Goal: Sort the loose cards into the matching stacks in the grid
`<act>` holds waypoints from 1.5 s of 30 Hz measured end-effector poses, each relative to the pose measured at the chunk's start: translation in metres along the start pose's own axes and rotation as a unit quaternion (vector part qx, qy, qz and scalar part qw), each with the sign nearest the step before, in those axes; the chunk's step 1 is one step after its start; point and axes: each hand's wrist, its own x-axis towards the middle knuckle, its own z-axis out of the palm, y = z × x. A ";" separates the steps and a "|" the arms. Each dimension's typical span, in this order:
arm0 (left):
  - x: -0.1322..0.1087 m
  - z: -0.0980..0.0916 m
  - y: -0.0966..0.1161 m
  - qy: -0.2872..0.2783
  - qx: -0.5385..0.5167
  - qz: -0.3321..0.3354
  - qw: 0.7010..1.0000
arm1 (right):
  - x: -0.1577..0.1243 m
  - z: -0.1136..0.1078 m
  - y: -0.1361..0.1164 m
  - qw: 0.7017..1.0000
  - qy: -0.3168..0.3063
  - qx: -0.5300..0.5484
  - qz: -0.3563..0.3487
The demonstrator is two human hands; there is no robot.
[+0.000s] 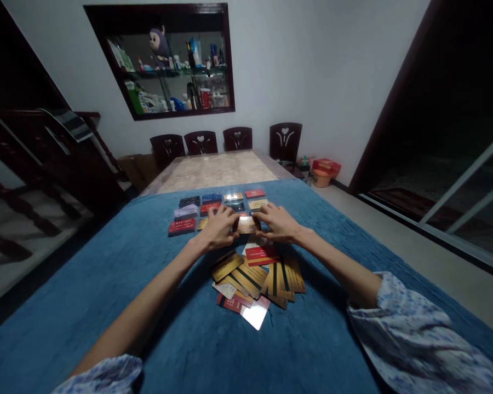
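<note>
Between both hands is a shiny gold plastic card [246,225], gripped at its left end by my left hand [221,226] and at its right end by my right hand [278,223]. Just below my hands lies a loose, overlapping heap of gold cards [250,277], with a red card [262,255] on its upper part and a white card [256,313] at its lower edge. Beyond my hands stand small card stacks in rows, among them a red stack [182,226], a blue stack [212,198] and a pale stack [186,211]. My hands partly cover the nearest row.
A blue cloth [115,273] covers the near part of the long table, and its marble top [217,167] shows beyond. Several dark chairs [285,139] stand around the far end. A wall cabinet [181,116] hangs behind. An orange bucket [321,178] sits on the floor at right.
</note>
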 end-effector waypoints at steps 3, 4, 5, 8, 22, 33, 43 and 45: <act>-0.006 0.000 -0.014 0.000 0.001 -0.013 1.000 | 0.017 0.002 -0.007 1.000 -0.006 -0.001 -0.010; -0.008 0.000 -0.019 0.000 0.000 -0.018 1.000 | 0.022 0.003 -0.009 1.000 -0.009 0.000 -0.012; -0.009 0.000 -0.023 -0.002 -0.001 -0.022 1.000 | 0.028 0.004 -0.011 1.000 -0.011 0.003 -0.016; -0.015 0.000 -0.035 -0.008 -0.002 -0.038 0.999 | 0.042 0.007 -0.018 1.000 -0.015 0.015 -0.023; -0.026 0.012 -0.079 -0.026 0.005 -0.099 0.995 | 0.087 0.014 -0.044 0.999 -0.039 0.026 -0.023; -0.027 0.021 -0.101 -0.046 0.013 -0.137 0.989 | 0.113 0.026 -0.052 0.998 -0.054 0.028 -0.033; -0.026 0.028 -0.109 -0.078 -0.004 -0.144 0.986 | 0.123 0.029 -0.056 0.995 -0.095 0.027 -0.030; -0.026 0.031 -0.112 -0.083 -0.006 -0.143 0.986 | 0.124 0.030 -0.056 0.994 -0.101 0.030 -0.030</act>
